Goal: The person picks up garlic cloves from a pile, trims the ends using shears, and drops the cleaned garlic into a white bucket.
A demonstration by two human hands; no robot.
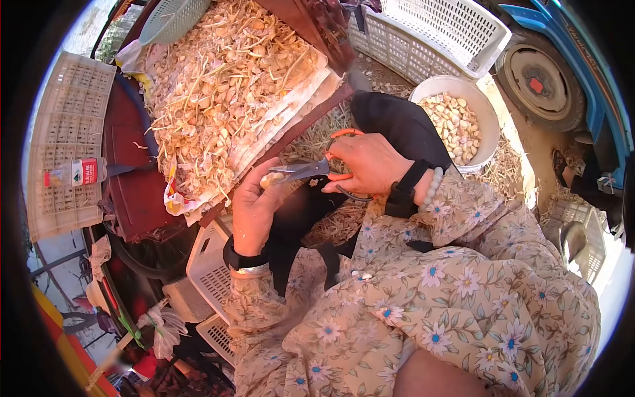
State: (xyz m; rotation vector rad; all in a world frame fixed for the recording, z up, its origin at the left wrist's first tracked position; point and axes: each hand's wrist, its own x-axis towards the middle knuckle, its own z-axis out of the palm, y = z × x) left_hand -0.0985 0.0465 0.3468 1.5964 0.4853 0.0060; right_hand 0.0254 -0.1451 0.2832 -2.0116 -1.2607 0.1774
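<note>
**Clove (266,180) at the scissors (309,171)**

Head view: left hand (254,208) pinches the clove between thumb and fingers, beside the pile (225,86); right hand (374,164), closed round the handles (344,133), holds the scissors. Bucket (489,122) stands near.

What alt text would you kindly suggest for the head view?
The right hand holds orange-handled scissors, blades at the garlic in the left hand. Beyond lies a heap of garlic and dry stalks, with a bucket of cloves at right.
</note>
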